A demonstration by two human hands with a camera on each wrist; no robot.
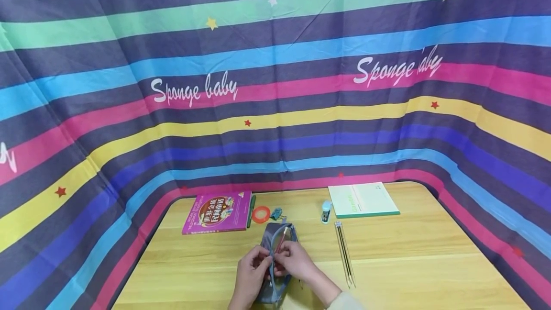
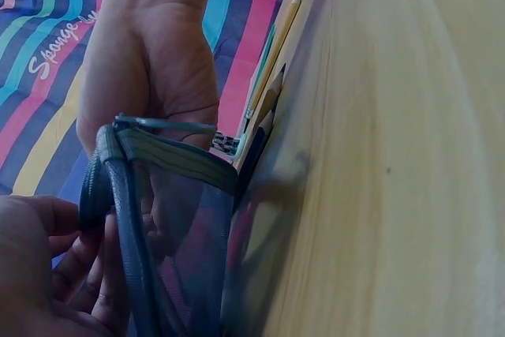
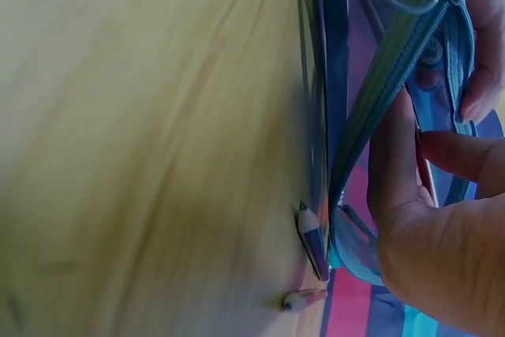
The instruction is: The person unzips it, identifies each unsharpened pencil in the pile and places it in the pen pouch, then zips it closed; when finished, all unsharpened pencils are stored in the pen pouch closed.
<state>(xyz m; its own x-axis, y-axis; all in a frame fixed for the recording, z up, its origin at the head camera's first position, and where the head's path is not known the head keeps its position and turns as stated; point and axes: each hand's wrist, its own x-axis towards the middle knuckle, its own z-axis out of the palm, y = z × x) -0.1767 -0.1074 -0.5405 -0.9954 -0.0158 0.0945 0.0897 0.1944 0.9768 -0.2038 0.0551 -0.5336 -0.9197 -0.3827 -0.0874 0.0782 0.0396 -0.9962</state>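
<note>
A blue-grey mesh pencil case (image 1: pixel 264 291) lies on the table with its zip undone. My left hand (image 1: pixel 249 271) pinches one zipped edge of it, seen close up in the left wrist view. My right hand (image 1: pixel 297 260) reaches inside the opening. Between its thumb and finger it pinches a slim red pencil (image 1: pixel 281 239), partly hidden by the case and fingers. In the right wrist view the zip (image 3: pixel 387 108) runs past the right thumb. Beside the case, a dark-barrelled pencil (image 3: pixel 313 242) lies on the table.
Back left lies a purple book (image 1: pixel 217 212), near an orange ring (image 1: pixel 260 214) and a small teal object (image 1: pixel 276 213). A small blue-and-white bottle (image 1: pixel 325 212), a pale notebook (image 1: pixel 363 200) and several pencils (image 1: pixel 344 252) lie right of the case. A striped curtain (image 1: pixel 275 109) surrounds the table.
</note>
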